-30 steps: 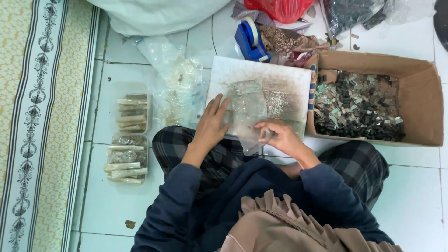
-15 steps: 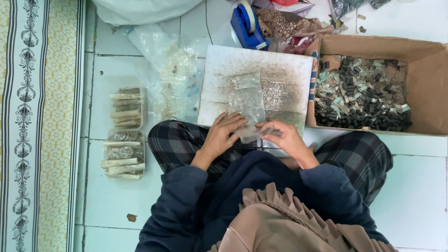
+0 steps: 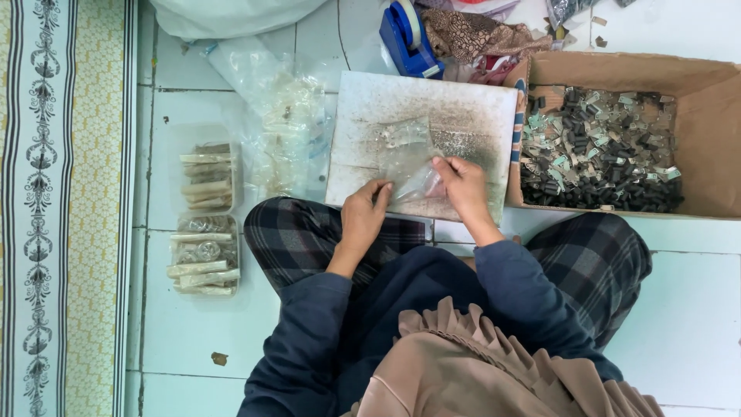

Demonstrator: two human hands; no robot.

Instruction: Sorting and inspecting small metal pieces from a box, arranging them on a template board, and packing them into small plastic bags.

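Observation:
I sit cross-legged on a white tiled floor with a worn white board (image 3: 363,116) in front of my knees. A small clear plastic bag (image 3: 409,154) with tiny metal pieces lies on the board. My right hand (image 3: 463,185) pinches the bag's near corner. My left hand (image 3: 364,215) rests at the board's near edge, fingertips touching the same bag. A cardboard box (image 3: 718,139) full of small dark and silvery parts sits to the right of the board.
Clear containers (image 3: 204,224) of rolled packets lie at the left, beside a pile of empty plastic bags (image 3: 285,123). A blue tape dispenser (image 3: 409,35) and patterned cloth (image 3: 478,35) sit behind the board. A patterned mat (image 3: 62,208) runs along the left.
Both hands have drawn nearer to me along the board with the bag. The left hand slid off the bag's side to its near edge.

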